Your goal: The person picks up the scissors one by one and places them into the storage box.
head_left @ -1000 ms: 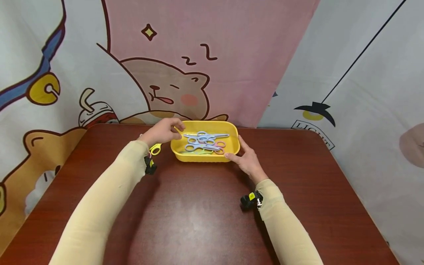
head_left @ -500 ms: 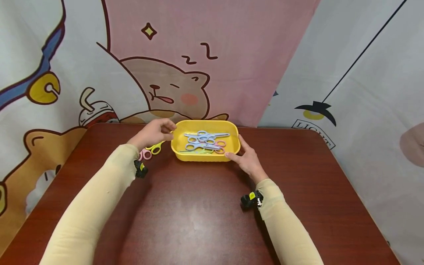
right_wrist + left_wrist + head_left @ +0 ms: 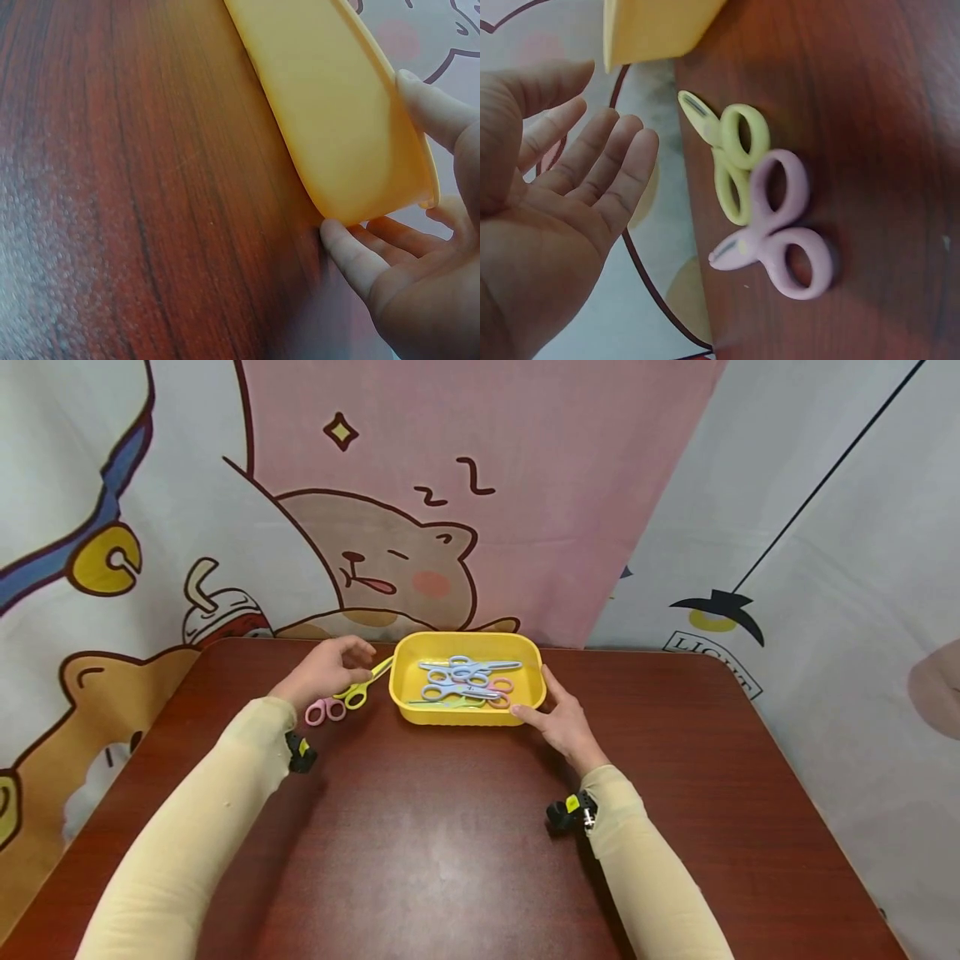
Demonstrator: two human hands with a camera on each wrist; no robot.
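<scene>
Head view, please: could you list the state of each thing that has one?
Left hand: open, holding nothing, above the table.
Right hand: open, fingers against the tray.
Tray: upright, holding several scissors.
Yellow scissors: closed, flat on the table.
Pink scissors: closed, flat beside the yellow pair, overlapping it.

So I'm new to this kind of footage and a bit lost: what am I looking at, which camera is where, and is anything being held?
There is no machine here, just a person's two bare hands. The wide picture comes from a camera worn on the head; the two close-ups come from small cameras strapped to the wrists. On the brown table stands a yellow tray with several scissors in it. Beside the tray lie yellow scissors and pink scissors, overlapping. The left hand hovers open above them and holds nothing. The right hand rests with straight fingers against the tray's right end, thumb on its rim.
</scene>
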